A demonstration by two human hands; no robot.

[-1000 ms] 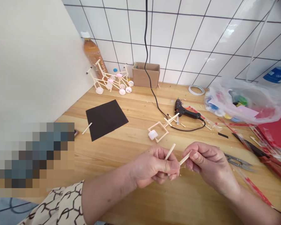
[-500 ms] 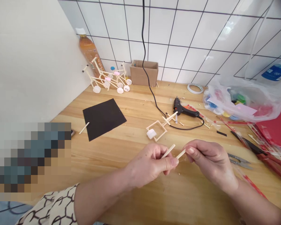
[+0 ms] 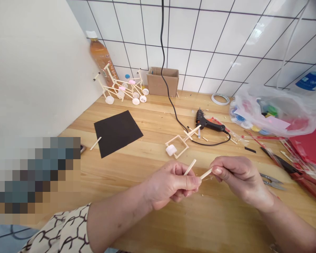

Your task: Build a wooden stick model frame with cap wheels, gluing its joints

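My left hand (image 3: pixel 176 184) is closed around a short pale wooden stick (image 3: pixel 190 167), whose end sticks up past the fingers. Between its thumb and forefinger is one end of a second wooden stick (image 3: pixel 206 174). My right hand (image 3: pixel 234 179) pinches the other end of that second stick; thin glue-like strands hang near it. Just beyond the hands lies a small stick frame (image 3: pixel 186 149) with a pale pink bottle cap (image 3: pixel 171 150) at one corner. Whether the two held sticks join inside my left hand is hidden.
Behind the frame lies a black glue gun (image 3: pixel 210 124). Scissors (image 3: pixel 292 170) and thread snips (image 3: pixel 272 181) lie at right, near a plastic bag of caps (image 3: pixel 271 112). Black card (image 3: pixel 118 133) is at left; stick models with cap wheels (image 3: pixel 121 88) stand behind beside a cardboard box (image 3: pixel 163 82).
My right hand has shifted slightly right, still pinching the stick, and more of that stick shows between the hands. The other stick in my left hand has tilted a little more upright.
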